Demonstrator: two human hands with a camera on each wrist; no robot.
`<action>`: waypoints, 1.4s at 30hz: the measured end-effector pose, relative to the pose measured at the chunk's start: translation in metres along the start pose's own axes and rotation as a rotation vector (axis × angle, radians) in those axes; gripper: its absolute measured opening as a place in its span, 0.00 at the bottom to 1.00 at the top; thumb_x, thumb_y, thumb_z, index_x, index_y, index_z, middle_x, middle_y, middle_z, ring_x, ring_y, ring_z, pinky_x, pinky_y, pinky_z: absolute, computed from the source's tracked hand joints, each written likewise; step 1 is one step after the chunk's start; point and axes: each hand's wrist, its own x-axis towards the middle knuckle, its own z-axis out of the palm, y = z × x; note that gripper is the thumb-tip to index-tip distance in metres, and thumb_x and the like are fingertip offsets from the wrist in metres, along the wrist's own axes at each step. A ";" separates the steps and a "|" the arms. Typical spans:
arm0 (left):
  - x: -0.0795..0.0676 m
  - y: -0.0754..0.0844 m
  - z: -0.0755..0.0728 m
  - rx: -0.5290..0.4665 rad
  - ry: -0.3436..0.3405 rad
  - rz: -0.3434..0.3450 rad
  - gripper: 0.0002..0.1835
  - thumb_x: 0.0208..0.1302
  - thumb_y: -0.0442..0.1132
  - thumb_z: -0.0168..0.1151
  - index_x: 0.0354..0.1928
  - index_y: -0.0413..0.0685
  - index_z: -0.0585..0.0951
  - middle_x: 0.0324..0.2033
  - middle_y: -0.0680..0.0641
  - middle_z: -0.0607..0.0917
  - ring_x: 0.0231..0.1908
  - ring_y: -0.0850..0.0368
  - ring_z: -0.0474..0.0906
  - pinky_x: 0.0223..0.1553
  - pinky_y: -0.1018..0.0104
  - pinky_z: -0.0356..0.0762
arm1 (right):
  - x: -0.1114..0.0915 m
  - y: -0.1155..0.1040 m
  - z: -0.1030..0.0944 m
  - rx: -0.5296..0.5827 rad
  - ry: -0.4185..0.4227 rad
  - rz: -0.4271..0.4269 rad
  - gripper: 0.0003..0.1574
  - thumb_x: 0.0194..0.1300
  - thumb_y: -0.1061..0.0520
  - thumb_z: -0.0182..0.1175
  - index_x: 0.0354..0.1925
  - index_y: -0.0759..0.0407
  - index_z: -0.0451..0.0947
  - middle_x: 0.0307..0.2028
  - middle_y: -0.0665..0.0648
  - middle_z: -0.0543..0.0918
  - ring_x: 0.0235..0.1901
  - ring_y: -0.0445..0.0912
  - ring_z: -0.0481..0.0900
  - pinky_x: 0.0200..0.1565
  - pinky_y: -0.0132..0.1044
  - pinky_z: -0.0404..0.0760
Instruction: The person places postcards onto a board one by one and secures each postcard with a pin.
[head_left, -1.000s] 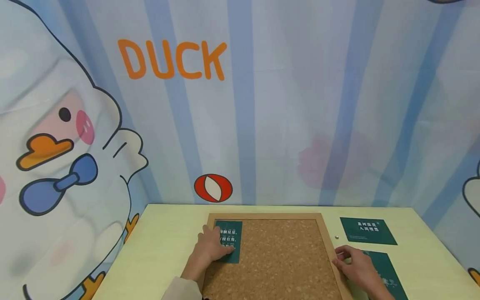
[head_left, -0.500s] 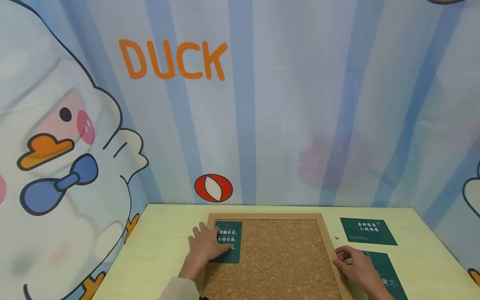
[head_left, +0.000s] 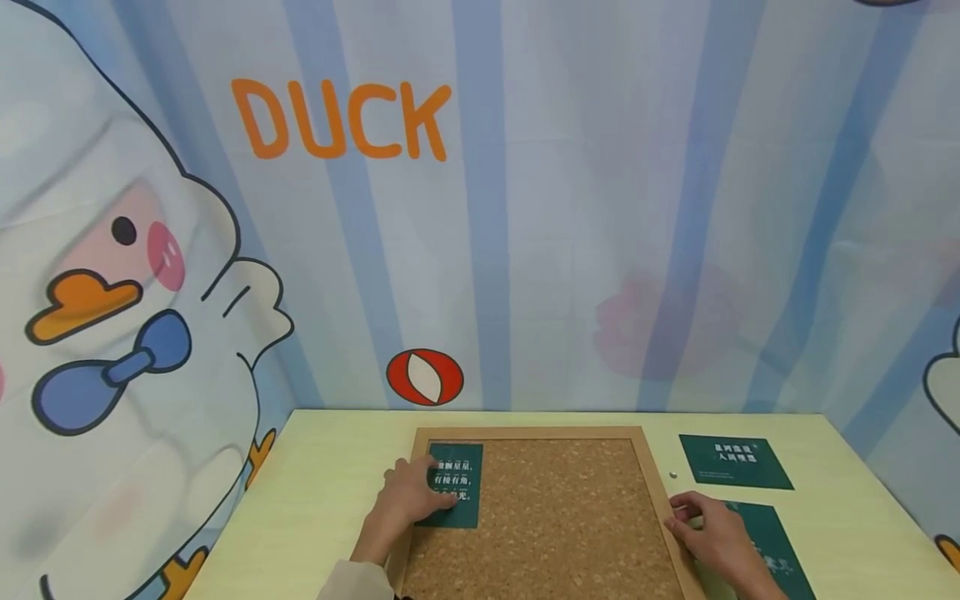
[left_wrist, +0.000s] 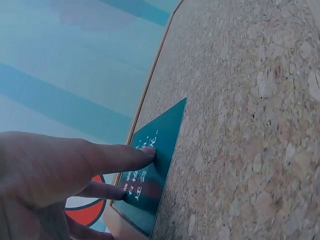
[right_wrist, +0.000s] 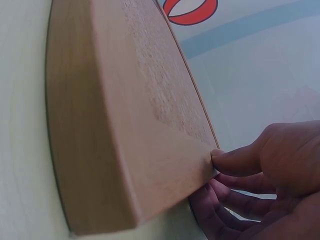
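Note:
A wood-framed cork board (head_left: 570, 525) lies on the pale yellow table. Over its upper left corner is a dark green card (head_left: 468, 471) with white printed characters. My left hand (head_left: 405, 496) reaches across the board's left edge, fingers spread. In the left wrist view, the thumb and a straight finger touch the face of the green card (left_wrist: 167, 132), which lies along the cork. At the opposite side, my right hand (head_left: 712, 529) grips the board's wooden frame (right_wrist: 165, 175). Its thumb tip is at the frame's edge, with the other fingers curled below.
Two more green cards are on the table to the right: one card (head_left: 738, 475) farther back, another card (head_left: 772, 550) partly behind the right hand. A small shiny round object (head_left: 673, 475) sits beside the frame. A printed duck curtain (head_left: 555, 208) hangs behind the table (head_left: 292, 500).
My left hand has shifted slightly left over the card, uncovering more of its print. The card stays at the corner, and my right hand keeps its place on the frame.

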 end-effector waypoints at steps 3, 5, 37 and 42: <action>-0.001 0.000 0.000 -0.009 0.000 0.005 0.37 0.53 0.48 0.82 0.63 0.40 0.79 0.52 0.31 0.75 0.51 0.35 0.70 0.50 0.32 0.77 | 0.000 0.000 0.000 -0.003 0.004 -0.003 0.19 0.70 0.63 0.67 0.53 0.75 0.77 0.36 0.59 0.82 0.34 0.48 0.81 0.33 0.40 0.83; -0.001 0.000 -0.001 -0.014 -0.001 0.005 0.37 0.53 0.48 0.83 0.63 0.40 0.79 0.53 0.30 0.75 0.52 0.34 0.70 0.51 0.32 0.77 | 0.000 0.001 0.000 -0.008 0.007 -0.007 0.19 0.70 0.63 0.67 0.53 0.74 0.77 0.36 0.59 0.82 0.34 0.48 0.81 0.33 0.40 0.83; 0.002 -0.005 0.002 -0.049 0.028 0.010 0.38 0.50 0.50 0.85 0.61 0.43 0.80 0.51 0.33 0.74 0.52 0.36 0.68 0.50 0.33 0.77 | 0.021 0.022 -0.042 -0.292 0.072 -0.273 0.24 0.64 0.57 0.73 0.51 0.72 0.80 0.40 0.65 0.83 0.39 0.59 0.82 0.37 0.51 0.82; -0.001 -0.006 0.002 -0.061 0.021 -0.002 0.37 0.51 0.49 0.84 0.61 0.43 0.80 0.51 0.34 0.74 0.52 0.36 0.68 0.50 0.33 0.77 | 0.024 0.029 -0.035 -0.305 0.042 -0.287 0.06 0.64 0.62 0.71 0.38 0.63 0.86 0.33 0.53 0.83 0.32 0.48 0.78 0.33 0.45 0.78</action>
